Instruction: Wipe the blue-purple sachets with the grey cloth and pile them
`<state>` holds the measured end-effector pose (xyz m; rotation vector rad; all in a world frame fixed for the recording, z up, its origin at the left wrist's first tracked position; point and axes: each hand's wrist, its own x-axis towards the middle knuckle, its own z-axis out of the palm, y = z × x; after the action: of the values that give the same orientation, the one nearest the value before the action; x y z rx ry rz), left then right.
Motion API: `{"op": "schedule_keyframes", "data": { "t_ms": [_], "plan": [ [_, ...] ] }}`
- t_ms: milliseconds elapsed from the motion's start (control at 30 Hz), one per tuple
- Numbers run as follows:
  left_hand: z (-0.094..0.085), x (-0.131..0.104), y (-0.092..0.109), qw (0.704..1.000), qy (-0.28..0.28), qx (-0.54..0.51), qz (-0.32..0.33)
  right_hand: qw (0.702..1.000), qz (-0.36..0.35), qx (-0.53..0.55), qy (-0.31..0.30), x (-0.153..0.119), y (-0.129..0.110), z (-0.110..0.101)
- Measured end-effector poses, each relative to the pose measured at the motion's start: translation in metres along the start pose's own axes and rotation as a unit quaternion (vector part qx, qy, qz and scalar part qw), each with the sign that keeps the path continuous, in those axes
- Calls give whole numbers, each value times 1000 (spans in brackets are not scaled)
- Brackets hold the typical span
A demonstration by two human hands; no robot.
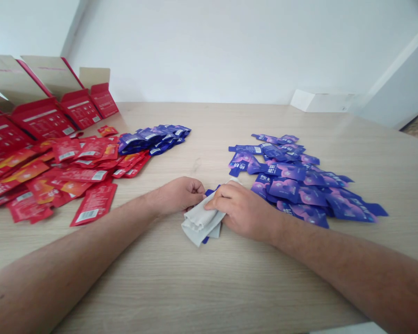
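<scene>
The table [160,287] runs under both hands; it looks smooth, so a packet pressed hard could skid. Open red boxes [43,118] stand beyond and left of the left hand [183,195], with the red pile [87,174] in front of them; a leftward sweep of that forearm might scatter it. The purple pile [289,185] spreads just beyond and right of the right hand [242,211]; a wide elbow or wrist swing could topple its loose overlaps. The purple heap [153,138] beyond the left hand touches the red pile, so a nudge might mix them. The cloth [202,218] is bunched in the right hand's grip, and its loose folds could drag the packet [209,191] lying beneath it, between the hands. The left fingers curl at the packet's edge; whether they pinch it I cannot tell, and a weak hold would let it twist.
</scene>
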<state>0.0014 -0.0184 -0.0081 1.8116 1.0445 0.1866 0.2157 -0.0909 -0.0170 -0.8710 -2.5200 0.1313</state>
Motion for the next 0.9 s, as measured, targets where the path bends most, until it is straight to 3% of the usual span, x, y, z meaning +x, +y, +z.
{"op": "schedule_keyframes", "data": {
  "t_ms": [133, 300, 467, 900],
  "plan": [
    [0, 0, 1, 1000, -16, -2, -9, 999, -34, 9, -19, 0, -1, 0],
    [0, 0, 1, 1000, 3, -1, 0, 1000, 6, 2, -5, 1, 0, 0],
    [0, -1, 3, 1000, -17, -6, -11, 999, -22, 5, -25, 1, -1, 1],
    [0, -1, 2, 1000, -1, 8, 1, 1000, 3, -1, -8, 2, 0, 0]
  ]
}}
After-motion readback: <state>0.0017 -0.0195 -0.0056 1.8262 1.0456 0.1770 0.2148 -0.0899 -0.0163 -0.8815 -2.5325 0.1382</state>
